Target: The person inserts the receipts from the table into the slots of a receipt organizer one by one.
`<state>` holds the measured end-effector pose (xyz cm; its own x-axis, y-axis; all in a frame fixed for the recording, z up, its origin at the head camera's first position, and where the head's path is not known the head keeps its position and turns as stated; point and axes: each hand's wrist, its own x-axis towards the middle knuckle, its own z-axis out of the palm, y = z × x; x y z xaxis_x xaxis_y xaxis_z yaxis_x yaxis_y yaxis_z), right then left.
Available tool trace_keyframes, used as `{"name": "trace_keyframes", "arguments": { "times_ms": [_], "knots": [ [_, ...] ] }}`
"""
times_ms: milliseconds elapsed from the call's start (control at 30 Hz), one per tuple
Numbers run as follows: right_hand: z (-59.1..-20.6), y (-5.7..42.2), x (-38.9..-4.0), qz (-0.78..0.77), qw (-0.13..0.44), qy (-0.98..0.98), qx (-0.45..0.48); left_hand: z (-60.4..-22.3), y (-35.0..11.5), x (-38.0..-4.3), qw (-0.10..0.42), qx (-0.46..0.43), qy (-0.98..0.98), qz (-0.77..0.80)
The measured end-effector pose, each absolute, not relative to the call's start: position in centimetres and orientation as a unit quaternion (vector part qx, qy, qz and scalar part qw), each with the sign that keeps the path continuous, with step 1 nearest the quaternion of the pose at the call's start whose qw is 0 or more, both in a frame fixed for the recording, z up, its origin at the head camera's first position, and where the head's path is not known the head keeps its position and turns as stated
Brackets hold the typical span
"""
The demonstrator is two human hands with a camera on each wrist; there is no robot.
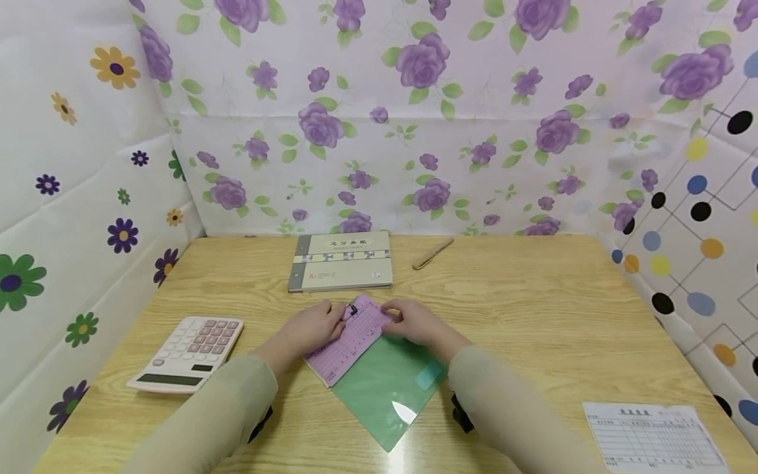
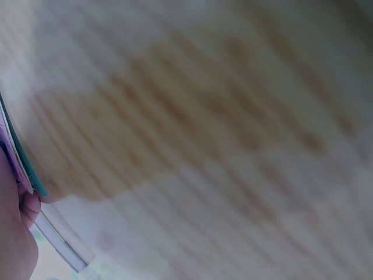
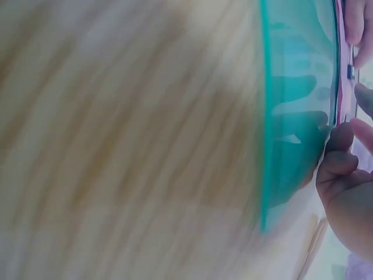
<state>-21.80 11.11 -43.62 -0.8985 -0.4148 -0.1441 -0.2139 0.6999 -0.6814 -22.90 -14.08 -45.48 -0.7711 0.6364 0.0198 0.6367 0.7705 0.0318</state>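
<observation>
A stack of purple printed slips with a black binder clip at its upper end lies slantwise over a translucent green folder. My left hand grips the left edge of the stack near the clip; its fingers curl round slips and folder in the left wrist view. On the opposite side my right hand pinches the right edge, where slips and folder overlap. From the right wrist, the green folder stands tilted above the table, with the right fingers partly behind it.
A grey account book lies behind the hands, with a tan pen to its right. A pink and white calculator sits at the left. A white printed form lies at the front right of the wooden table. Patterned cloth walls enclose three sides.
</observation>
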Motion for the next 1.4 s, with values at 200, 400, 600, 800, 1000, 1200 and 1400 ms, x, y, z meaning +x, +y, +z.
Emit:
{"name": "trace_keyframes", "arguments": {
  "times_ms": [200, 400, 600, 800, 1000, 1200, 1400],
  "knots": [
    [-43.1, 13.9, -20.9, -0.367, 0.162, 0.901, -0.165, -45.6, -14.1, -22.9, 0.023, -0.346, -0.938, -0.015],
    [-42.4, 16.2, -20.2, -0.362, 0.168, 0.901, -0.169, -45.6, -14.1, -22.8, 0.021, -0.34, -0.94, -0.014],
    [-41.5, 17.8, -19.7, -0.354, 0.176, 0.902, -0.174, -45.7, -14.1, -22.6, 0.031, -0.345, -0.938, -0.017],
    [-40.8, 19.1, -18.9, -0.343, 0.185, 0.901, -0.19, -45.7, -14.1, -22.7, 0.028, -0.342, -0.939, -0.025],
    [-40.6, 20.8, -18.2, -0.315, 0.2, 0.898, -0.231, -45.8, -14.2, -22.8, 0.012, -0.328, -0.944, -0.029],
    [-40.9, 23.4, -17.2, -0.306, 0.199, 0.903, -0.226, -45.8, -14.1, -22.6, 0.017, -0.331, -0.943, -0.034],
    [-40.9, 27.0, -16.3, -0.296, 0.186, 0.914, -0.204, -45.8, -14.1, -22.6, 0.024, -0.325, -0.945, -0.032]
  ]
}}
